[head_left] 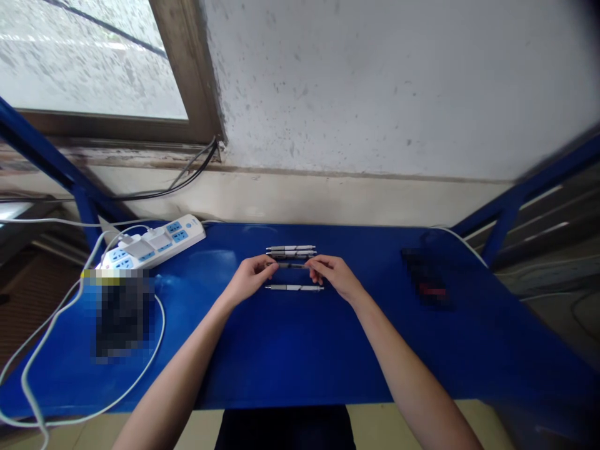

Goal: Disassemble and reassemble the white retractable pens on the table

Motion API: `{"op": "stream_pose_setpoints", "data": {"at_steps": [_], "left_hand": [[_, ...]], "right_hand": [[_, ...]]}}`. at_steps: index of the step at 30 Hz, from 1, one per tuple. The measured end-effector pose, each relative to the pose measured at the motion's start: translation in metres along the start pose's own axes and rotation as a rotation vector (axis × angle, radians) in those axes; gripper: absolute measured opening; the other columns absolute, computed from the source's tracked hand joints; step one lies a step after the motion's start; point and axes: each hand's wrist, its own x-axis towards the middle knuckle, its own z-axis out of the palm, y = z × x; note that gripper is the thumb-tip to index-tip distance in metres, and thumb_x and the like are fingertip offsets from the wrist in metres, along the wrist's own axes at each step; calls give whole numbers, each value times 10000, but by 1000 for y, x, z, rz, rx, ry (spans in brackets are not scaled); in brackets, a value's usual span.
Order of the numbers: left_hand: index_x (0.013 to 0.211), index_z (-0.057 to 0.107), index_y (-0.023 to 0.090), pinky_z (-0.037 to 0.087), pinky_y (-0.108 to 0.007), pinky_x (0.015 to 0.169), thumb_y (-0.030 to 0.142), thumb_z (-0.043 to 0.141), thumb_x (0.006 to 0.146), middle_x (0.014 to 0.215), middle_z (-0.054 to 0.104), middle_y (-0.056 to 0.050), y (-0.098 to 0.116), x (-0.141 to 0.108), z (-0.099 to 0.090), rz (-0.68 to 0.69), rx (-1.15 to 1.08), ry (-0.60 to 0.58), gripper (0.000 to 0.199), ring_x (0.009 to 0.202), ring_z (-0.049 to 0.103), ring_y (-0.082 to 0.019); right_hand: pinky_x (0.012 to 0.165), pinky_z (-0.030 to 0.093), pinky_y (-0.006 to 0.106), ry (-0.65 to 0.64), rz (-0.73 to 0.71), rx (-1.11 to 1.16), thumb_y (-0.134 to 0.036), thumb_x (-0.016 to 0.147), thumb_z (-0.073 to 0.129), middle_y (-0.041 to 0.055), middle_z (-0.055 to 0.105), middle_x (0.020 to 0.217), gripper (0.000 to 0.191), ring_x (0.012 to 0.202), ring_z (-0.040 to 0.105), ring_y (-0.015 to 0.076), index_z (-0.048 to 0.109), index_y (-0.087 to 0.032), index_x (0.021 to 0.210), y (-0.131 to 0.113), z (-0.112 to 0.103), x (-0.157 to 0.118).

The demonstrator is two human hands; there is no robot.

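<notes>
Between my two hands a dark pen (291, 265) lies level, one end in each hand. My left hand (254, 275) pinches its left end with thumb and forefinger. The right end is between the closed fingertips of my right hand (330, 273). Just beyond it several pens (291, 250) lie side by side, parallel to the wall, white and grey with dark marks. Nearer to me than my hands, a single white pen (294, 287) rests on the blue table (295, 350), parallel to the others.
A white power strip (180, 236) with plugs and white cables stands at the back left. In front of it is a dark, pixelated item (122, 315). A black object with a red mark (424, 278) lies on the right. Blue posts rise at both sides.
</notes>
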Motion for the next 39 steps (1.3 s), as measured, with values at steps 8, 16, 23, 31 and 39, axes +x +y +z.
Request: {"op": "stream_pose_setpoints", "data": {"at_steps": [8, 16, 23, 31, 39], "left_hand": [[823, 661, 157, 289, -220, 480, 501, 488, 873, 579, 540, 14, -2, 0, 2, -3, 49, -24, 388, 507, 427, -107], [678, 607, 156, 261, -225, 485, 490, 468, 888, 526, 463, 34, -2, -1, 1, 24, 103, 20, 419, 495, 382, -95], [852, 621, 157, 304, -207, 511, 481, 576, 830, 639, 540, 28, -5, 1, 2, 35, -17, -14, 327, 545, 423, -95], [795, 669, 147, 287, -219, 491, 526, 462, 881, 580, 542, 13, -5, 0, 1, -35, 94, -51, 441, 514, 421, -107], [823, 652, 145, 273, -215, 488, 506, 473, 886, 556, 480, 36, -3, 0, 2, 0, 86, -18, 408, 502, 388, -96]], "right_hand": [[515, 422, 256, -5, 16, 10, -457, 811, 634, 27, 625, 673, 303, 543, 543, 119, 712, -170, 870, -2, -1, 0], [521, 427, 257, -8, 8, 8, -436, 828, 623, 26, 626, 678, 282, 562, 554, 123, 706, -170, 868, -3, -2, 0], [514, 426, 252, 22, 11, 13, -427, 830, 620, 24, 627, 662, 279, 544, 552, 118, 697, -159, 848, -2, -2, 0], [516, 435, 253, 16, -2, 25, -411, 838, 615, 27, 635, 669, 263, 545, 561, 119, 694, -161, 853, -1, -1, 0], [514, 444, 250, 17, -3, 9, -416, 846, 606, 31, 640, 671, 272, 546, 566, 119, 688, -157, 856, 1, -2, 1]]}}
